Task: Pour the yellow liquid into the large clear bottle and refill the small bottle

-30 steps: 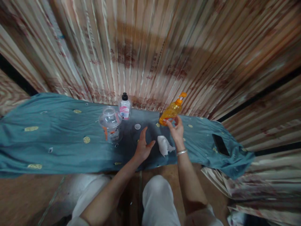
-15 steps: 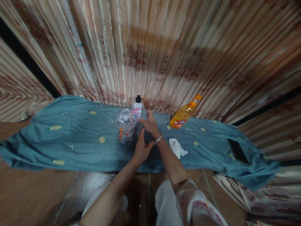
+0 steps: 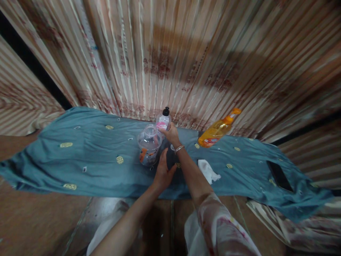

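Observation:
My right hand (image 3: 172, 136), with a bangle at the wrist, is closed around the lower part of a clear bottle (image 3: 163, 121) that has a black cap and a pink-and-white label. The bottle leans slightly to the right. Just in front of it stands a clear plastic cup (image 3: 149, 145) with a domed lid and orange and black print. To the right of this cup, my left hand (image 3: 163, 174) is open, thumb and fingers apart, holding nothing.
A yellow dish soap bottle (image 3: 214, 133) with an orange top stands tilted in view to the right. A crumpled white cloth (image 3: 207, 171) and a black phone (image 3: 279, 176) lie on the teal cloth-covered table (image 3: 98, 170). A pleated curtain (image 3: 165, 64) hangs close behind.
My right hand, previously open beside the clear bottle, has closed on it, and the bottle now tilts. My left hand stays open near the cup. The whole view has shifted slightly.

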Available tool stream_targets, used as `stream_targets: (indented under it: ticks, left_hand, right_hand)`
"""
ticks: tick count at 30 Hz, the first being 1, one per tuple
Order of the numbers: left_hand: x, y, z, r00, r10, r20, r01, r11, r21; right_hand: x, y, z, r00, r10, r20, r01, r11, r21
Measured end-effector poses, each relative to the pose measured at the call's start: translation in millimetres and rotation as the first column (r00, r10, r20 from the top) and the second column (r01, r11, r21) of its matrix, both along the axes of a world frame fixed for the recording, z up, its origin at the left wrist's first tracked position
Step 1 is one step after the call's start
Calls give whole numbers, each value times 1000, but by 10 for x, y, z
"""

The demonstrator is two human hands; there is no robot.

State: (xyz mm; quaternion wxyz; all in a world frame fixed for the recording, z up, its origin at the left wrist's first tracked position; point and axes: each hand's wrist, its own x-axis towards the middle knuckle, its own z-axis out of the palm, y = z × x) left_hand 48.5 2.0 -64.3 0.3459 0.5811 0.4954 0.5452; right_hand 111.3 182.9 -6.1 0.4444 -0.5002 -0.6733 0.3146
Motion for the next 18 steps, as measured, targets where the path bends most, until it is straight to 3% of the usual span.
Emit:
stream_targets:
  ticks: [5, 10, 14, 18]
  left_hand:
    - [99, -15, 17, 994, 47, -102, -38, 995, 97]
    - [207, -84, 45, 984, 58, -171, -29, 986, 165]
    - [211, -111, 61, 976, 93, -198, -60, 984, 167]
    - [233, -104, 73, 981, 96, -171, -75, 989, 126]
  right_hand:
    - [245, -300, 146, 995, -67, -75, 65, 997, -33]
    - [567, -893, 200, 992, -109, -68, 109, 994, -8]
    - [750, -1363, 206, 985, -173, 17, 173, 985, -19]
    - [839, -1636, 233, 981, -183, 57, 187, 980, -67]
